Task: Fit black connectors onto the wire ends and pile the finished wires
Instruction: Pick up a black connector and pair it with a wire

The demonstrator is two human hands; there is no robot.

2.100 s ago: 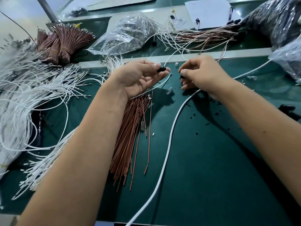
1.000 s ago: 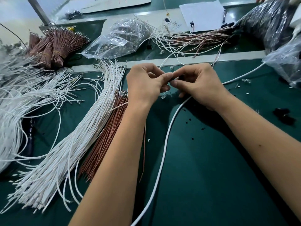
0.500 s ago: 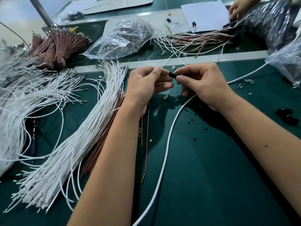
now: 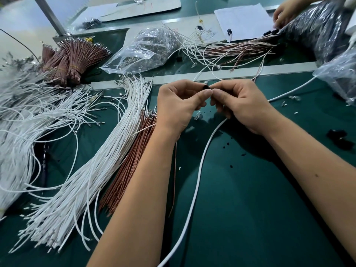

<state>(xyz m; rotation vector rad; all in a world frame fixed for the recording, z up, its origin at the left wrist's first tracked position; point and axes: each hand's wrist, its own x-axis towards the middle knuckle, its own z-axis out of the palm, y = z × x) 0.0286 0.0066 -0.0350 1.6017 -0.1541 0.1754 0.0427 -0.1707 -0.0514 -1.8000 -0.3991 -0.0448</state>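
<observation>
— What's lying on the green bench (image 4: 250, 209)?
— White wires (image 4: 81, 170) are fanning out beside brown wires (image 4: 125, 166); a thick white cable (image 4: 198, 166) is curving across, and clear bags (image 4: 146, 49) are sitting farther back.

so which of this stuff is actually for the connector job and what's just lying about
For the job:
- black connector, pinched between left hand and right hand
- loose white wires
- loose brown wires
- finished wires, beyond the rail

Lying about:
- thick white cable
- clear bag
- paper sheet
- tied brown bundles
</observation>
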